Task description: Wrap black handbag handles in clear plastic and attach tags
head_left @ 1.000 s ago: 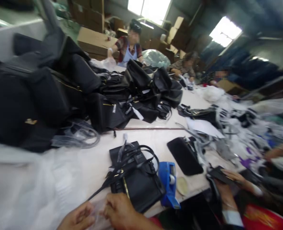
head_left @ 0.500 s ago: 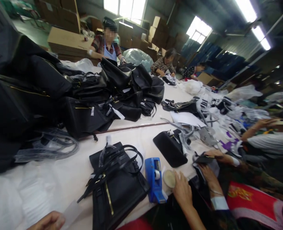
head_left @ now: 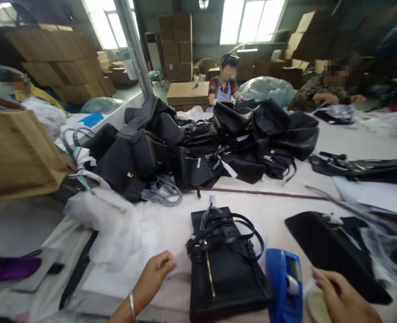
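My left hand [head_left: 155, 274], with a bracelet at the wrist, pinches the edge of a thin translucent sheet [head_left: 182, 264] just left of a black handbag [head_left: 230, 273]. The bag lies on the table with its gold zip facing up and its straps and handles bunched at the top. To its right is a blue tape dispenser [head_left: 285, 287]. Beside the dispenser, my right hand [head_left: 346, 298] is closed, thumb and finger pressed together, over a roll of tape [head_left: 316, 303]. Whatever the right fingertips hold is too small to make out.
A heap of black bags [head_left: 198, 139] lies across the table. Another black bag [head_left: 336, 251] lies at right by clear plastic strips. White foam wrapping [head_left: 114, 224] and a brown paper bag [head_left: 16, 154] are at left. Co-workers sit across the table.
My view has swung left, so the handbag and both hands appear farther right. My left hand is now beside the bag with the sheet. My right hand's fingers have drawn together near the tape roll.
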The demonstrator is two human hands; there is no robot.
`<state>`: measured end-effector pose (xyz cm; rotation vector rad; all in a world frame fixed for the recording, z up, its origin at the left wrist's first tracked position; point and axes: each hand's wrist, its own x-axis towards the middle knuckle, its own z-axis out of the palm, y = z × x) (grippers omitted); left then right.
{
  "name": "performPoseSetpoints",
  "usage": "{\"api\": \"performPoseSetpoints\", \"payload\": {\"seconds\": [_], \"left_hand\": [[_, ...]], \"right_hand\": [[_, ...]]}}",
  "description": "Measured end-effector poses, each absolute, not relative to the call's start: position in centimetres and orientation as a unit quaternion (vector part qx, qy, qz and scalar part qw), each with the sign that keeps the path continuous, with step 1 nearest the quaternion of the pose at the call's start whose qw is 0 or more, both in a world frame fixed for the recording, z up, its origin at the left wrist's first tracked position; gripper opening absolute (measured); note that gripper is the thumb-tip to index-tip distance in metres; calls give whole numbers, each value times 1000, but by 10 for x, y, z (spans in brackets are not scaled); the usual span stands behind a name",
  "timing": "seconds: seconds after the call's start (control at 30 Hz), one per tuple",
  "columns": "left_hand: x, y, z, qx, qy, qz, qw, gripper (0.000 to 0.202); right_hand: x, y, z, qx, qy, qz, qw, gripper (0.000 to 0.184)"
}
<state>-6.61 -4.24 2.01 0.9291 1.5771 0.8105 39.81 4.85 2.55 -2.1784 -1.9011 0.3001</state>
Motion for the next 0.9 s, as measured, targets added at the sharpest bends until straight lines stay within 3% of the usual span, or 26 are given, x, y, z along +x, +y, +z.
{"api": "performPoseSetpoints", "payload": {"seconds": [0.03, 0.13, 0.2, 0.27, 0.37, 0.57, 0.67, 0.77, 0.9], "left_hand": [[-67, -45, 21, 402, 665, 339, 530, 31], [-71, -52, 25, 439, 673, 332, 494, 31], [-76, -60, 27, 457, 676, 330, 475, 30], [-84, -70, 26, 465, 673, 332, 470, 29], [-97, -87, 15, 436, 653, 351, 510, 25], [-115, -107, -26, 268, 530, 415, 689, 31], [-126, -105, -39, 240, 538, 409, 697, 33], [-141, -100, -44, 226, 571, 415, 671, 30], [-156, -95, -42, 221, 601, 424, 641, 29]], "right_hand": [[359, 53, 41, -738, -638, 184, 122, 33], [228, 45, 62, -616, -673, 380, 153, 42], [153, 28, 56, -517, -696, 478, 141, 24], [103, 7, 41, -456, -705, 531, 114, 23], [70, -15, 20, -428, -705, 563, 54, 4], [52, -10, 11, -391, -792, 461, -84, 11], [41, 22, 10, -367, -823, 420, -108, 15], [29, 62, -2, -340, -898, 260, -103, 21], [14, 91, -31, -239, -941, 183, -155, 12]]}}
